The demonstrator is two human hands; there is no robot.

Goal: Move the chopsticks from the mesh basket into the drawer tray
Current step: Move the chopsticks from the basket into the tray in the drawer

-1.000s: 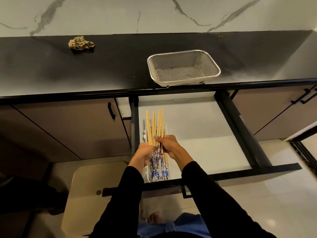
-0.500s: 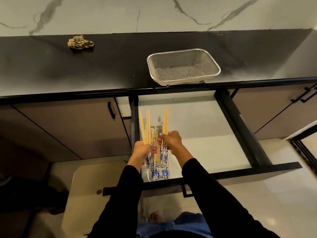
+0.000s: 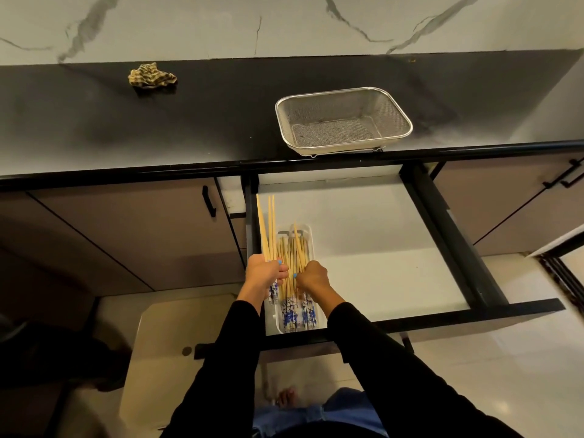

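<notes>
Black stone makes the long countertop [image 3: 189, 121], which runs from left to right under a white marbled wall [image 3: 284, 23]. Below its near edge the drawer [image 3: 448, 248] stands pulled out, with a white floor and dark side rails. On the countertop, just above the drawer, sits the mesh basket [image 3: 392, 121]; no chopstick shows in it. Far to the left on the countertop lies a crumpled checked cloth [image 3: 151, 76].

At the left side of the drawer lies the narrow white tray [image 3: 308, 230], and in it most of the chopsticks [image 3: 292, 308] rest with their blue-and-white ends near the person and their wooden tips far. The left hand [image 3: 264, 275] has its fingers curled round a small bundle [image 3: 267, 226] of chopsticks, held tilted over the left edge of the tray, the tips pointing far. The right hand [image 3: 311, 276] is low over the tray, fingers curled on some chopsticks that lie in it; one of these rises at an angle.
</notes>
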